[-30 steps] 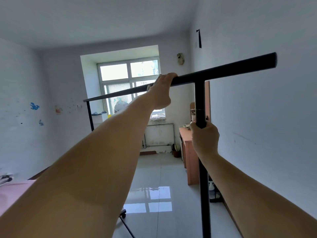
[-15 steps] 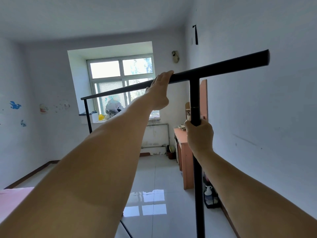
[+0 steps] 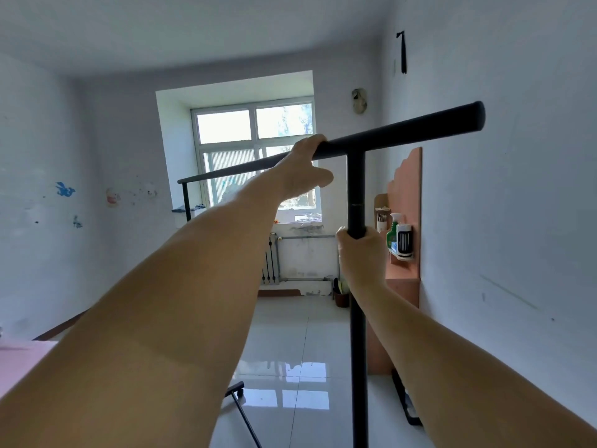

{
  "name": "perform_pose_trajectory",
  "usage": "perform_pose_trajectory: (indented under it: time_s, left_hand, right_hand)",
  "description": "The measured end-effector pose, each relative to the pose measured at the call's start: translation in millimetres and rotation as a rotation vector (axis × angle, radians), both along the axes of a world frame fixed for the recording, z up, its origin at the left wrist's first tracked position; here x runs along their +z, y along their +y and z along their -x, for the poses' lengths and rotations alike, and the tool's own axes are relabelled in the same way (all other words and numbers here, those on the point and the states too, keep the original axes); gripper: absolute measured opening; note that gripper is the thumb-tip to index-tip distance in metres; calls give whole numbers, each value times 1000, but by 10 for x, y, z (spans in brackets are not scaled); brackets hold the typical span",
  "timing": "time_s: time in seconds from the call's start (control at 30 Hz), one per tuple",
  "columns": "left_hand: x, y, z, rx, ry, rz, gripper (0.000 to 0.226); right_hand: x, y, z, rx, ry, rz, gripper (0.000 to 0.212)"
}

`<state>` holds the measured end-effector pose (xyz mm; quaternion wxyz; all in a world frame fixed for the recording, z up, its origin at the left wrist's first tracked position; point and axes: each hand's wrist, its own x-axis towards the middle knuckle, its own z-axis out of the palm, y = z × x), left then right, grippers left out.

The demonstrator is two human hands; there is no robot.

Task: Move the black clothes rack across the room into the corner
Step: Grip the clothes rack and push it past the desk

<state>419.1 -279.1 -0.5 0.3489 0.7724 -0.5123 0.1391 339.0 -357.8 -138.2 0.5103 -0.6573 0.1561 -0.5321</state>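
Observation:
The black clothes rack (image 3: 407,132) fills the middle of the view, its top bar running from upper right back toward the window. My left hand (image 3: 302,171) is hooked over the top bar just left of the near upright. My right hand (image 3: 360,257) is closed around that near upright at mid height. The far upright (image 3: 185,202) stands in front of the window's left side. A wheeled foot (image 3: 237,391) of the rack shows low on the floor, partly hidden by my left arm.
An orange wooden desk (image 3: 405,286) stands against the right wall, carrying a green spray bottle (image 3: 392,232) and a small white appliance (image 3: 403,239). A window (image 3: 255,137) and radiator pipes are at the far end. A pink surface (image 3: 19,363) lies lower left. The white tiled floor (image 3: 290,337) stretches ahead.
The view has swung and moved closer to the right wall and desk; the rack has travelled with me. Both hands keep the same hold on the bar and upright.

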Motion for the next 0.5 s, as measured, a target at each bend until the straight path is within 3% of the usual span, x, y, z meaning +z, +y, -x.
perform_pose_trajectory:
  time_s: [0.13,0.5]
  left_hand:
    - [2,-274,-245,-7,54,24,40]
    - [-19,-898,-1048,4,46,48,37]
  right_hand:
    - [13,-248,-262,47,1,-28,27]
    - [22,-843,-1030,86,17,-30,26]
